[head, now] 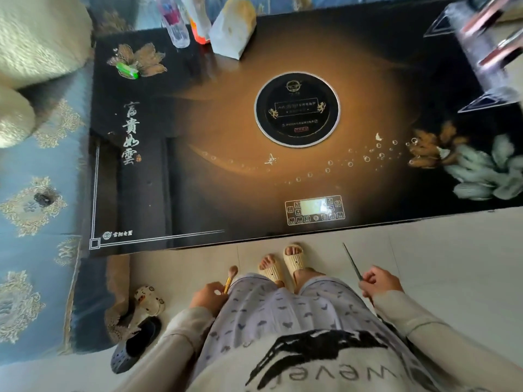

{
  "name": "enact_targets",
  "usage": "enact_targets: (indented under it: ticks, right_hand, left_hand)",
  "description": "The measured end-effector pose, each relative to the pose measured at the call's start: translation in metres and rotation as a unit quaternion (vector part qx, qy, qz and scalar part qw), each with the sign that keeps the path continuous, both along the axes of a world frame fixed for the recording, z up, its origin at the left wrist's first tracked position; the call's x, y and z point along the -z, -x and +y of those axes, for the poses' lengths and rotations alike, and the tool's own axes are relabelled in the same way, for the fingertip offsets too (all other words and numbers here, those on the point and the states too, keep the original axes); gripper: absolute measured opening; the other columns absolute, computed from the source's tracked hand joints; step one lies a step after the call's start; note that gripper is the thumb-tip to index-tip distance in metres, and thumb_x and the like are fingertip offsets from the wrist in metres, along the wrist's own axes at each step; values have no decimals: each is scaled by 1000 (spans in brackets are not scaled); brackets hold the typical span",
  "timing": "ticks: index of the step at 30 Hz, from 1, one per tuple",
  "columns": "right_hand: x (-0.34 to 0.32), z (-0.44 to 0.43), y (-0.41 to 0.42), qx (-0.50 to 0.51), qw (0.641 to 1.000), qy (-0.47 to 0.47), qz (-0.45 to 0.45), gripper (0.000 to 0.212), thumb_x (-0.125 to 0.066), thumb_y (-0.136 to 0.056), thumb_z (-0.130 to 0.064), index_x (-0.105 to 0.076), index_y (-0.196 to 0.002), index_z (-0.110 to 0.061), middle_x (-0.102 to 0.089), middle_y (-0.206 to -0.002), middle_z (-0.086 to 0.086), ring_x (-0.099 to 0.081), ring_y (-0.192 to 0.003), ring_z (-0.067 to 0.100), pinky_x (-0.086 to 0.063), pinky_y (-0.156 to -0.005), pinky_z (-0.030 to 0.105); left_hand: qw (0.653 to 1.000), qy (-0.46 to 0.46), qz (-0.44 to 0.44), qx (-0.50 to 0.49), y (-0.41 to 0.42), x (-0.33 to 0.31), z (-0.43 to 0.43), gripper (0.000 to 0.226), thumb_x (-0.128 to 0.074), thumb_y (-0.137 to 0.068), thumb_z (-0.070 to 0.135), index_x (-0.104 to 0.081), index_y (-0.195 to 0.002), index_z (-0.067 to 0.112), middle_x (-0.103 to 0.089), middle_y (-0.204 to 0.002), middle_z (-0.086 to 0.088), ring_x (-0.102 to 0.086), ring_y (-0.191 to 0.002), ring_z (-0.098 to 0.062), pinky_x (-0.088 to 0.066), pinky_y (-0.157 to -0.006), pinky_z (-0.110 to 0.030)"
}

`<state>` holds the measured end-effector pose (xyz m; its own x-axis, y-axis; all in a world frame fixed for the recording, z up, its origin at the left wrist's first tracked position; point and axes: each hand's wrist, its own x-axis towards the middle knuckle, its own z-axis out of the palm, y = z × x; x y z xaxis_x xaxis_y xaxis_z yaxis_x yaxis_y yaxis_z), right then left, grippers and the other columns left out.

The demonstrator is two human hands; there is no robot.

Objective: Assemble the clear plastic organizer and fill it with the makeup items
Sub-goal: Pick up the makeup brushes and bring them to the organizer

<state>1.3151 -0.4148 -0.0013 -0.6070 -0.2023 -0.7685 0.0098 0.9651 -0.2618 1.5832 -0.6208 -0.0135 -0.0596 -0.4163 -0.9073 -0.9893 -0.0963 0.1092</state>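
Black glossy worktop [198, 193] carries one clear plastic organizer [486, 52] at its far right corner. Left fingers [218, 291] clench one gold-handled makeup brush [229, 278]; right fingers [368, 281] pinch one thin dark pencil [352, 261].

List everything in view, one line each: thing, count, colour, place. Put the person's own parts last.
table: 1, black with gold print, centre
burner ring: 1, black, mid-table
control panel: 1, pale display, near edge
clear organizer: 1, transparent, far right corner, blurred
pink-capped items: several, in the organizer
green object: 1, far left of table
clear glass: 1, far edge
white bag: 1, far edge
dark shoe: 1, floor, left
makeup brush: 1, gold handle, in left hand
thin dark tool: 1, in right hand
slippers: 2, cream, on the feet
left hand: by the left thigh
right hand: by the right thigh
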Motion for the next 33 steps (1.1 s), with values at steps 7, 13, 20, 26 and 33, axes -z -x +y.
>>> enact_targets:
  ticks: [7, 13, 20, 26, 33]
  right_hand:
    - [0, 40, -16, 125, 992, 2, -1, 22, -62, -78, -2, -48, -65, -14, -59, -79, 13, -59, -75, 29, -44, -73, 30]
    - [-6, 98, -37, 240, 970, -36, -14, 9, -61, -81, -8, -52, -80, -8, -65, -101, 20, -53, -83, 26, -36, -70, 24]
    - [-3, 172, -54, 361, 930, -59, -34, 10, -58, -81, -5, -52, -75, -9, -66, -103, 21, -47, -81, 24, -39, -74, 27]
    - [-7, 238, -23, 382, 921, -43, -67, 28, -58, -81, -9, -44, -61, -21, -63, -92, 13, -59, -98, 28, -35, -65, 23]
    - [-17, 314, 57, 386, 922, -5, -27, 30, -57, -80, -6, -42, -60, -23, -61, -87, 11, -62, -91, 28, -47, -76, 31]
  left_hand:
    - [991, 56, 33, 118, 58, -11, -20, 20, -54, -87, 19, -66, -102, 17, -66, -98, -12, -59, -92, -28, -38, -74, -24]
    - [958, 73, 109, 256, 155, -33, -3, 23, -51, -86, 15, -66, -103, 11, -68, -110, -16, -60, -105, -31, -46, -84, -29]
    - [908, 48, 131, 395, 235, -39, 57, 27, -50, -89, 13, -61, -113, 10, -65, -107, -12, -61, -102, -29, -47, -87, -31]
    - [877, 37, 67, 475, 277, -27, 125, 17, -49, -88, 16, -62, -96, 22, -59, -100, -6, -58, -97, -29, -45, -82, -29]
    - [838, 21, -8, 545, 329, -18, 204, 29, -50, -89, 23, -58, -117, 17, -64, -117, -10, -59, -108, -26, -43, -83, -26]
